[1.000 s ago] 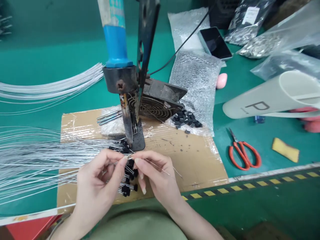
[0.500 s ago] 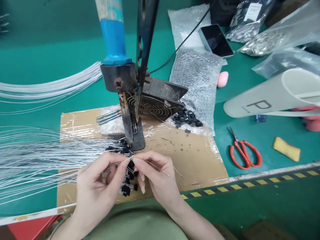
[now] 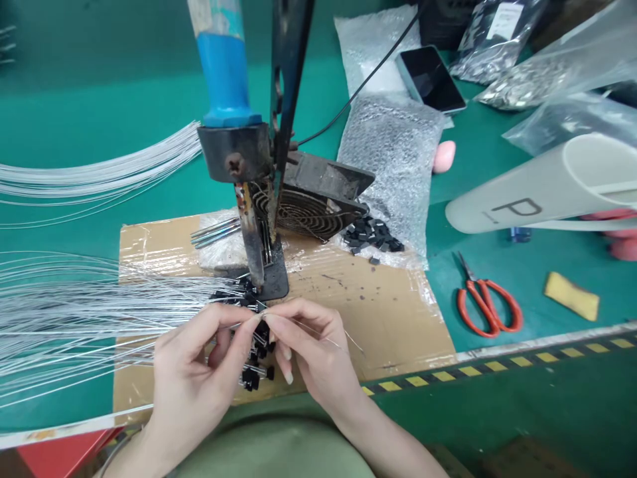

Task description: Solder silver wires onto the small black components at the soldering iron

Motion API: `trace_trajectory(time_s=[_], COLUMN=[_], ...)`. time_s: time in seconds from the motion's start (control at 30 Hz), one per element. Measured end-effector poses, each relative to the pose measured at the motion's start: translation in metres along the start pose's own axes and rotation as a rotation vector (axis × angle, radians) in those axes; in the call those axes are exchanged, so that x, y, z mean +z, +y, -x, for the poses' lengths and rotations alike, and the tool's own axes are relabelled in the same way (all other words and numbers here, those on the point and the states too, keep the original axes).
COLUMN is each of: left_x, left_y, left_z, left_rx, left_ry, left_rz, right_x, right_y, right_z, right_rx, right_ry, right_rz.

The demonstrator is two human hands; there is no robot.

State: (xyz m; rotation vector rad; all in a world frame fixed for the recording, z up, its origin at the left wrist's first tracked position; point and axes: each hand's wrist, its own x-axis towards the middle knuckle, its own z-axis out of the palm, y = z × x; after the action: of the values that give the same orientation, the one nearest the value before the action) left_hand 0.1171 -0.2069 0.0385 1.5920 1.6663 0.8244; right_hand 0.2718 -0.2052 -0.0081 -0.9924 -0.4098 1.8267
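Observation:
My left hand and my right hand meet fingertip to fingertip over a cardboard sheet. Both pinch a thin silver wire that runs out to the right of my right fingers. Just below the fingertips lies a cluster of small black components fixed to wire ends. A fan of long silver wires spreads to the left from this spot. Right behind my hands stands a soldering iron with a blue handle, clamped upright in a dark stand, its tip pointing down.
A small dark fan sits behind the stand, loose black parts beside it on bubble wrap. Red scissors, a yellow sponge, a white tube, a phone and plastic bags lie to the right.
My fingertips have shifted a little at the pinch point; both hands stay in the same place on the wire. The view has tilted slightly.

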Motion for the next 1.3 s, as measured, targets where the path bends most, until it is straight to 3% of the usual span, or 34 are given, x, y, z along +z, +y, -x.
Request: trace_trajectory(time_s=[0.53,0.83,1.3], left_x=[0.005,0.001,0.003], left_y=[-0.005,0.007,0.004], left_z=[0.003,0.0,0.0], left_rx=[0.1,-0.034,-0.079], left_ry=[0.023,-0.022,-0.017], left_rz=[-0.012,0.01,0.09], right_x=[0.001,-0.008,-0.01], right_y=[0.0,-0.019,-0.016], right_z=[-0.001,-0.006,-0.005], right_rx=[0.017,0.112,0.097], right_ry=[-0.007,-0.067,-0.099], right_rz=[-0.065,0.025,0.043])
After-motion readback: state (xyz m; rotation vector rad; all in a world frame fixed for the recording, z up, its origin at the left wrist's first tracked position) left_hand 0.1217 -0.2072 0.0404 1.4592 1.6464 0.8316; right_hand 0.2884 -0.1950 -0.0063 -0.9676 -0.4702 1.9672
